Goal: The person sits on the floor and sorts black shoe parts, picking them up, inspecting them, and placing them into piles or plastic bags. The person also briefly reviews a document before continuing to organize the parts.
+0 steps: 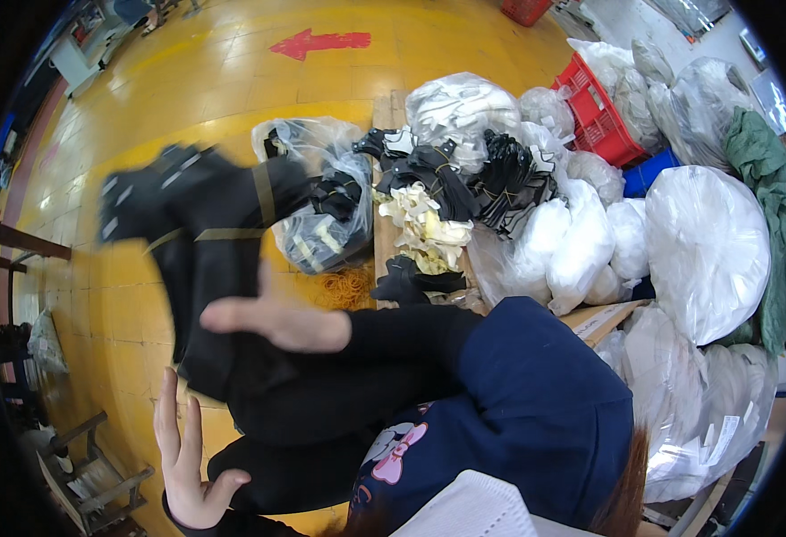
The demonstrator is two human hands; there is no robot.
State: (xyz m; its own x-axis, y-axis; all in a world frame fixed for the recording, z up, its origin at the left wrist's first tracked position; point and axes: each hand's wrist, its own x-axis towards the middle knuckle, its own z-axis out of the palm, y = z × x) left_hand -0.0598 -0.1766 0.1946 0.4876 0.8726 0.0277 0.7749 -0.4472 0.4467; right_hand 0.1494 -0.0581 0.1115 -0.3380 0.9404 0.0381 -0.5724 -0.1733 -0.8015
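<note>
Near left, left hand (187, 470) open, fingers spread, holding nothing; right hand (276, 322) open flat just beside blurred black bundle (196, 233), far of it, touching unclear

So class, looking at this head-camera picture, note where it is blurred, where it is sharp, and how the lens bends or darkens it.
In the head view, the black bundle of dark pieces and the right hand are smeared by motion blur; the left hand and the white plastic bags stay fairly sharp. The fisheye lens bends the yellow floor tile lines, and the corners go black.
</note>
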